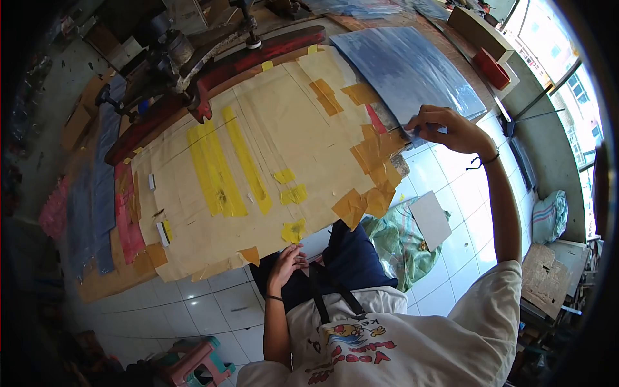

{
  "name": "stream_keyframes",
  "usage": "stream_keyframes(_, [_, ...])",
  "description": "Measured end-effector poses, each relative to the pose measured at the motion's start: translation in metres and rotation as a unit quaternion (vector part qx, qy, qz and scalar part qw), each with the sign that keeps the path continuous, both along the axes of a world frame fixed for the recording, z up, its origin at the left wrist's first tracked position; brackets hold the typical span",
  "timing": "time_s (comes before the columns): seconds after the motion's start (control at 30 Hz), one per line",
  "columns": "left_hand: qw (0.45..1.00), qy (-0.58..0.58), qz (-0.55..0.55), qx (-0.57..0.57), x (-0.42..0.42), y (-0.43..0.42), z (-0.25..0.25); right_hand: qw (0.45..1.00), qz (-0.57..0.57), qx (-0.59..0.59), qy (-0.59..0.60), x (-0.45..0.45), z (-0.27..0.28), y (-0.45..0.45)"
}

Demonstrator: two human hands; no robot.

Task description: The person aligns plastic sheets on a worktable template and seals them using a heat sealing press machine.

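My right hand (448, 128) is closed in a pinch at the near corner of a glossy blue plastic sheet (406, 68), which lies on the right part of the bench. The fingertips partly hide that corner. My left hand (288, 264) is at the bench's front edge with its fingers loosely stretched and nothing visible in them. In front of me spreads a tan paper-covered board (290, 122), patched with yellow tape (216, 171) and brown tape (371, 155). Two small white pieces, one a white strip (162, 234), sit on its left part.
Across the back runs a red metal bar (271, 58) joined to a dark machine arm (187, 58). More blue sheets (106, 174) lie on the left. A red box (492, 69) stands at the back right. Below are a green sack (403, 248) and a plastic stool (200, 361).
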State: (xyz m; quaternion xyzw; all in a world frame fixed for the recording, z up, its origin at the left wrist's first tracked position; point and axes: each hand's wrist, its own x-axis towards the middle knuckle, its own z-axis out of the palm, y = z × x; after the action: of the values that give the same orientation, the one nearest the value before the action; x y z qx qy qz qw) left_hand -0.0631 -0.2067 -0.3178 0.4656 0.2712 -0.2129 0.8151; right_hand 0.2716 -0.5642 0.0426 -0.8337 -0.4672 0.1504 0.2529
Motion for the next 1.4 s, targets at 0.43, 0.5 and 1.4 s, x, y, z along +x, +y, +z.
stream_keyframes(0.43, [1.0,-0.013,0.015,-0.004,-0.004,0.0,0.002,0.998,-0.008,0.031,-0.057,-0.006,-0.012,-0.003])
stream_keyframes(0.5, [1.0,-0.012,0.017,-0.006,-0.003,0.0,0.001,0.996,-0.012,0.046,-0.073,-0.007,-0.015,-0.003])
stream_keyframes(1.4, [0.777,-0.437,-0.429,0.142,0.083,-0.086,0.248,0.994,-0.099,0.037,-0.002,-0.009,-0.009,0.004])
